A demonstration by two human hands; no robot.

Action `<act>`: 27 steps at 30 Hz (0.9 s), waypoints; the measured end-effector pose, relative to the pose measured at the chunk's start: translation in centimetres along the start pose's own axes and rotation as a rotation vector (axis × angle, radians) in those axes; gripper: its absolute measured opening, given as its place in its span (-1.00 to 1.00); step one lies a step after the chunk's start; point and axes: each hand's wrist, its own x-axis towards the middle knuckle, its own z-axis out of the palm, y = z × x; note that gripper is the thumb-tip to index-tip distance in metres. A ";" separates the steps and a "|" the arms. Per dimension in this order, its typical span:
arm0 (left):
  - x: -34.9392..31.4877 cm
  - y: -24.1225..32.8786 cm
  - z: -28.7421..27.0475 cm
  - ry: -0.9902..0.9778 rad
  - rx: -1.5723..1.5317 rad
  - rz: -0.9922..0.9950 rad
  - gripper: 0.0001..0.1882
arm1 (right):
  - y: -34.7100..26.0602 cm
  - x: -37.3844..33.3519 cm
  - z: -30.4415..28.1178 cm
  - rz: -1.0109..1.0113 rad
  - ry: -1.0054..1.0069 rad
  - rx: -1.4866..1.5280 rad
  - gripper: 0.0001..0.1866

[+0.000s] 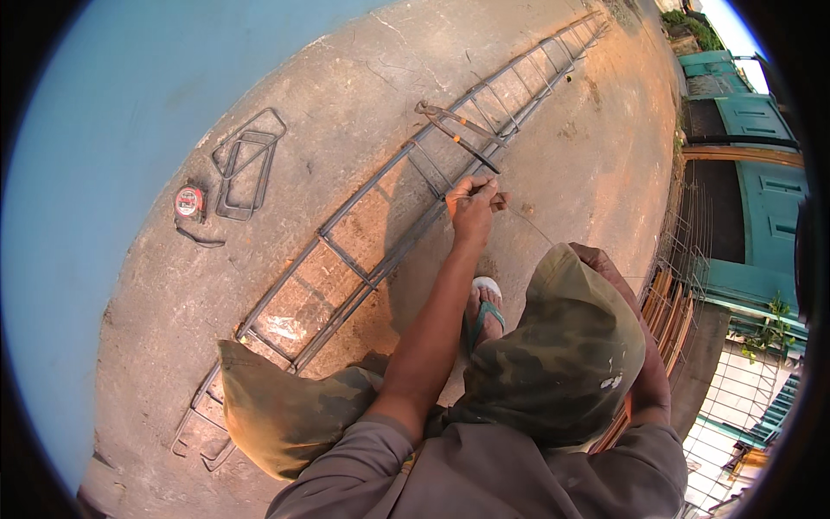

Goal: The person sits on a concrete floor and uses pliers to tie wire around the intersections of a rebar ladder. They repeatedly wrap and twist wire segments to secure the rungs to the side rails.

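Note:
My left hand (474,203) is closed in a pinch beside the long steel rebar cage (347,259). From its fingers a thin wire (532,224) runs toward my right knee. Behind that knee my right hand (598,261) is partly covered, its fingertips out of sight, so its grip does not show. A pair of end-cutting pincers (462,131) with dark, orange-marked handles lies across the cage bars, just beyond my left hand. The cage stretches diagonally over the ground, with crosswise stirrups along it.
A red tape measure (189,202) and several bent rebar stirrups (248,164) lie on the concrete at left, near a blue surface (112,138). Brown bars (670,311) and wire mesh (743,381) stand at right, by teal panels (765,203). My sandalled foot (486,316) is beside the cage.

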 end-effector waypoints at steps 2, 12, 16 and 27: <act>0.0 -0.3 -0.3 0.027 -0.014 0.030 -0.98 | 1.1 0.5 -1.2 0.027 -0.003 0.007 -0.62; 1.9 0.2 -3.0 0.151 0.239 0.221 -0.92 | 16.1 8.7 -6.4 0.132 -0.072 -0.062 -0.60; 2.4 3.2 -3.6 0.212 0.269 0.369 -0.93 | 18.6 12.9 -8.4 0.074 -0.183 -0.216 -0.58; 0.8 1.9 -1.1 0.133 0.817 0.332 -0.95 | 12.3 19.9 0.9 -0.219 -0.396 0.173 -0.63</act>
